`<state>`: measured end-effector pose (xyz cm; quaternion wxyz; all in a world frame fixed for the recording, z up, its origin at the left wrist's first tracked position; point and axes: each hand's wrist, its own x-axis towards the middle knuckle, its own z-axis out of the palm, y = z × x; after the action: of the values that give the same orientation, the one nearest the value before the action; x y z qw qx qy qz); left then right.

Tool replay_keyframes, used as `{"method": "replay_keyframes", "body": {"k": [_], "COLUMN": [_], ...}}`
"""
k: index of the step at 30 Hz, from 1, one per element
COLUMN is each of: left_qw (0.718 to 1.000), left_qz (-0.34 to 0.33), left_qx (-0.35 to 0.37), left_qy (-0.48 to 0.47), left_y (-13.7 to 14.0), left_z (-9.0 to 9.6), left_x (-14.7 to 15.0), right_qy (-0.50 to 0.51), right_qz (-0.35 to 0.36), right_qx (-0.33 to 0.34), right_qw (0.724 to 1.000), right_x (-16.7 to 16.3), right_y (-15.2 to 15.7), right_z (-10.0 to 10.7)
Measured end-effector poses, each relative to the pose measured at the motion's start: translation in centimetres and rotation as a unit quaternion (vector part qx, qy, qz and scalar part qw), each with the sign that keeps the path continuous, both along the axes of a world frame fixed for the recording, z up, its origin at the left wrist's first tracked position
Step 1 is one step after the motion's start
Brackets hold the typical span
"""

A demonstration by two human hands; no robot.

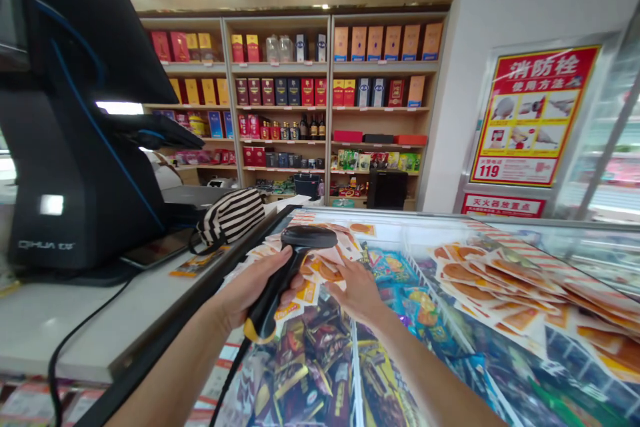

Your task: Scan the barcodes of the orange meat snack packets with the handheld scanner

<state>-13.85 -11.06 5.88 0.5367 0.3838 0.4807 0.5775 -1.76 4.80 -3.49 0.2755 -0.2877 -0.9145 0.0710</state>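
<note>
My left hand [260,283] is wrapped around the handle of a black barcode scanner [287,273] with a yellow-edged base. A cable hangs from the handle's lower end. Just right of the scanner, my right hand [357,287] has its thumb and fingers at the edge of a flat white packet [325,268] with a round brown-orange picture. The scanner's head is just above this packet. More such packets lie around it on the glass top of a freezer [395,230]. Wrapped ice creams [310,360] show through the glass.
A black checkout terminal [85,147] stands on the white counter [75,327] at left, with a striped pouch [233,217] nearby. Another pile of flat packets [500,280] lies at right on the glass. Shelves of boxes and bottles [280,93] line the back wall.
</note>
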Motion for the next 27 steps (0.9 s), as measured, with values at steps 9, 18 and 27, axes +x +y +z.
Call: {"method": "replay_keyframes", "body": {"k": [9, 18, 27], "left_qw": [0.999, 0.993, 0.987], "left_qz": [-0.041, -0.115, -0.140], "left_qx": [-0.003, 0.000, -0.006], "left_qy": [-0.027, -0.027, -0.078], "left_y": [0.6, 0.8, 1.0], "left_z": [-0.9, -1.2, -1.6], "left_x": [0.2, 0.3, -0.6], "right_qy": [0.132, 0.083, 0.218], "right_qz": [-0.094, -0.125, -0.237], "right_qx": [-0.104, -0.022, -0.063], "right_qw": [0.981, 0.988, 0.945], "right_x": [0.9, -0.2, 6.3], "right_y": [2.7, 0.4, 4.3], "right_z": [-0.8, -0.7, 1.1]}}
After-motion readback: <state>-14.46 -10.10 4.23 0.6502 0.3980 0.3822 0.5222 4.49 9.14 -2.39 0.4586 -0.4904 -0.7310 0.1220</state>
